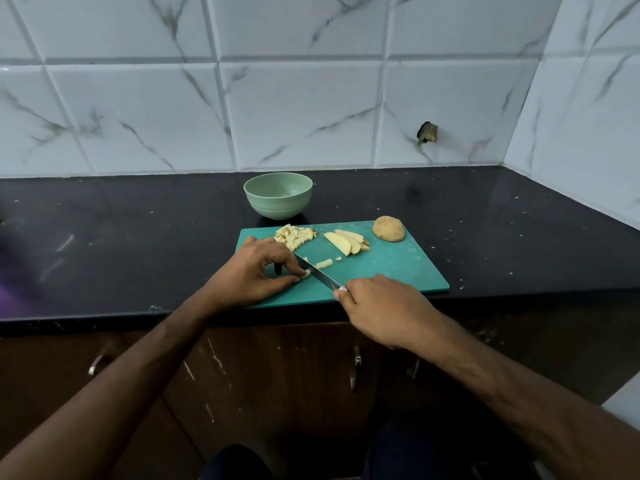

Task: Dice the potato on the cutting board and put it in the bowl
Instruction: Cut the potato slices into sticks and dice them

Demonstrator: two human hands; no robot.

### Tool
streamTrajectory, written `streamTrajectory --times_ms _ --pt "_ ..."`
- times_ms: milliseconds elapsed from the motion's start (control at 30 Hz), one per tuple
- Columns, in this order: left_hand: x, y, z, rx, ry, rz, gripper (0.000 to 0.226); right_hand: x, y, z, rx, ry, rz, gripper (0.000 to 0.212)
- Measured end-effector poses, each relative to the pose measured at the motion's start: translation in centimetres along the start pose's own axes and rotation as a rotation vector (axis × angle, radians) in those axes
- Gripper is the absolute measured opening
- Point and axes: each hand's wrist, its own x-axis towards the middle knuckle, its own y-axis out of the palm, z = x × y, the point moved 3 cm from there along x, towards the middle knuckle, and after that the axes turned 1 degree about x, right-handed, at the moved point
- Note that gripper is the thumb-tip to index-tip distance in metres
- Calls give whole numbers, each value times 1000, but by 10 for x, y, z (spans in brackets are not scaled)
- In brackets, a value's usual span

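Here the right hand (377,306) grips the knife (320,274), apparently slicing a potato strip (306,274).

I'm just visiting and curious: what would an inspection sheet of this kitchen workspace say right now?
Surface: black countertop, speckled with pale marks.
Job's things: green cutting board; pile of diced potato; potato slices; uncut potato half; a few fresh cubes; green bowl behind the board, no potato visible inside.
Clutter: nothing seen.
Grippers: left hand pinches a potato strip; right hand grips the knife, blade on the board beside the strip.
Cables: nothing seen.
Surroundings: marbled white wall tiles, one with a hole; brown cabinets below.
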Motion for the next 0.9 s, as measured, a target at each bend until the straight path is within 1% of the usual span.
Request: streamTrajectory --times_ms 133,267,333,433,567,700,833,900 --pt "0 0 1 17 11 -10 10 -9 -11 -4 8 1 0 38" --pt "-1 0 1 15 8 -25 10 -18 -3 -2 -7 -13 13 39" --pt "0 0 1 19 15 -21 12 -16 2 0 -10 -15 2 37" --pt "0 0 1 29 8 -13 9 -7 7 5 -2 -20 -5 38" --pt "-1 -2 -2 38 20 -43 7 0 -1 5 -19 -12 -11 37" --pt "-1 -2 -2 64 16 -62 16 -9 -11 1 -44 -20 -23 39" --pt "-1 -3 -3 47 14 -51 7 -21 -5 3 -51 -41 -6 40" --pt "-1 -2 -4 57 21 -56 10 -21 -2 5 -40 -41 -18 38"
